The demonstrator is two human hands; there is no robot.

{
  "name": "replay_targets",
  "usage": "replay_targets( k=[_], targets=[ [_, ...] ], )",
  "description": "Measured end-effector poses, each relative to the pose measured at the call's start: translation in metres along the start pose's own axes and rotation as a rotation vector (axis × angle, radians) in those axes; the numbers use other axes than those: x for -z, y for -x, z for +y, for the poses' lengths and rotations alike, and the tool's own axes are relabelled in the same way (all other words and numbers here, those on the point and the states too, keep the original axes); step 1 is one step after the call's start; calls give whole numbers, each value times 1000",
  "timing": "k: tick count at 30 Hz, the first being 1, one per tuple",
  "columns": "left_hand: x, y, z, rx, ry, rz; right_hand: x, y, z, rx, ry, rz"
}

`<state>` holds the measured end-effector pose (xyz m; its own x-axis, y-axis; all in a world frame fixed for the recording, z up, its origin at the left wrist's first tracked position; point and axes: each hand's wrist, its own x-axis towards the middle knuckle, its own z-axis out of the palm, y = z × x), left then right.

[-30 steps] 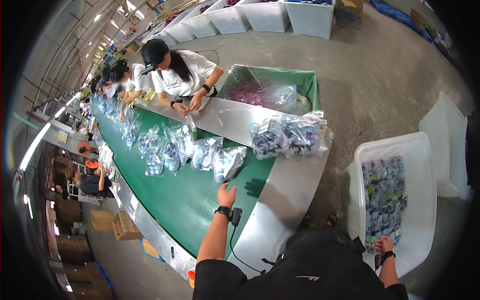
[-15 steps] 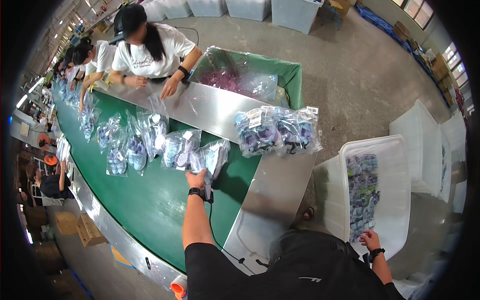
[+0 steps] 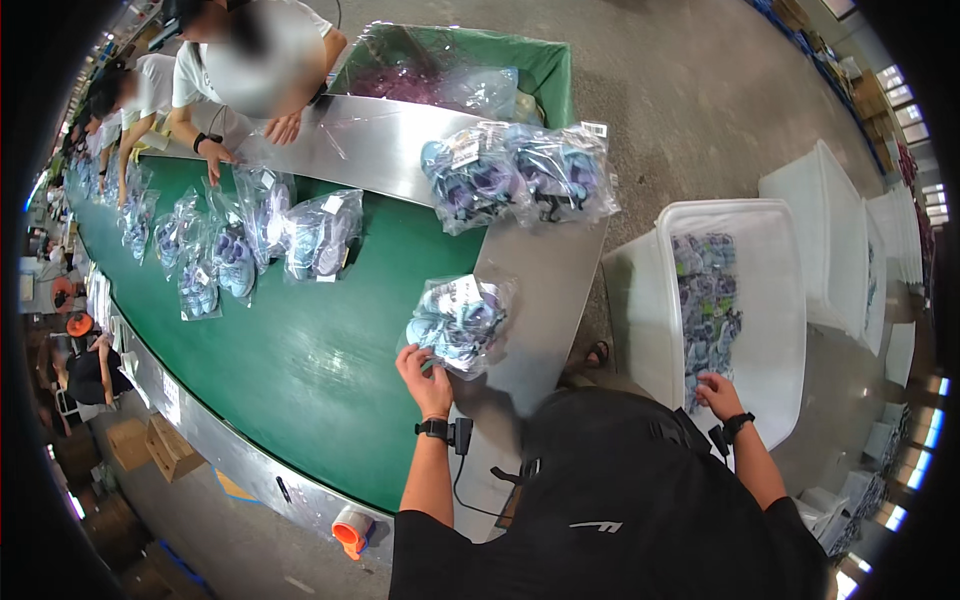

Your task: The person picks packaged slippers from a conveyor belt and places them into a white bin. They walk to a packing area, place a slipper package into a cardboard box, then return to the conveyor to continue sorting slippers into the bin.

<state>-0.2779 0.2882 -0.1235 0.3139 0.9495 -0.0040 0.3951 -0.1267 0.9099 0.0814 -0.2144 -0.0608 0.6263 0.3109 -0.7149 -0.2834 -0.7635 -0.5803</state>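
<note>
My left hand [image 3: 425,375] grips the near edge of a clear plastic bag of pale blue shoes [image 3: 462,318]. The bag lies half on the green conveyor belt [image 3: 300,350] and half on the metal end plate [image 3: 545,270]. My right hand [image 3: 716,392] reaches down to my right, into the near end of a white plastic bin [image 3: 775,300]. Its fingers touch the bagged blue and purple shoes [image 3: 705,290] inside, and I cannot see whether they hold one.
Two more bags of shoes [image 3: 515,175] lie at the far end of the plate. Several bags [image 3: 250,240] lie on the belt to the left. People work across the belt by a plastic-lined green bin [image 3: 455,65]. Empty white bins [image 3: 850,250] stand further right.
My left hand reached out to the bags on the belt, took one and drew it back to the metal plate. My right hand stayed at the white bin.
</note>
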Motion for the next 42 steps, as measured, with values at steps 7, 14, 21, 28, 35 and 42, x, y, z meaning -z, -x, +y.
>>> replay_targets(
  k=[7,14,21,28,35,42],
  targets=[
    [-35,-5,19,368,-27,127,-16,-8,-23,43,47,-44],
    [-57,-28,31,551,385,55,-28,2,-53,227,-74,-70],
    [-77,23,169,408,448,-553,-26,28,-93,463,-238,-143],
    [-187,83,278,282,249,-1100,-29,11,-87,264,-571,-461],
    [-292,154,315,434,275,-1325,1,8,-10,135,-984,-285],
    [-321,182,303,521,30,-1421,27,-9,99,-52,-1346,-18]
  ],
)
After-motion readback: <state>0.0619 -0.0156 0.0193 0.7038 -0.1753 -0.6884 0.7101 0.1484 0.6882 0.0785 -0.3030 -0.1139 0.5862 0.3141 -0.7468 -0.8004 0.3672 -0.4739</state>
